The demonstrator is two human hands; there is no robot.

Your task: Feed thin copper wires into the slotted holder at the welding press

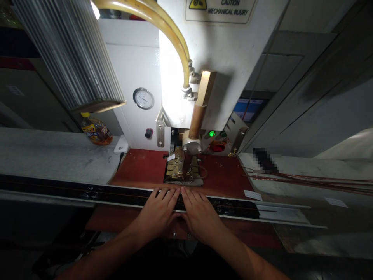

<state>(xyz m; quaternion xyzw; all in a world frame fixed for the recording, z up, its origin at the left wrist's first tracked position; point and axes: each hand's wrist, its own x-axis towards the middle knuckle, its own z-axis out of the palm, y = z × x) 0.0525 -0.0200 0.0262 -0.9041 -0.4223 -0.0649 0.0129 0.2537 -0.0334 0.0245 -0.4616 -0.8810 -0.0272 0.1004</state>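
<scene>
A long, pale metal channel rail (294,217) lies crosswise in front of me, with a black lining (116,195) along most of its length. One thin copper-coloured line runs along the lining. My left hand (159,210) grips the rail near its middle, fingers over the top and thumb at the near edge. Close beside it, my right hand (201,212) holds the rail the same way, and the two hands' fingertips and thumbs nearly meet. Just beyond the fingertips stands the machine's brass-coloured fixture (176,168), below a copper rod (197,120).
A red board (140,165) surrounds the fixture. Copper strips (305,182) lie at the right, beside paper labels (253,195). An amber bottle (96,130) and a small white box (121,144) stand left. Yellow hoses (163,23) and a ribbed metal block (72,58) hang above.
</scene>
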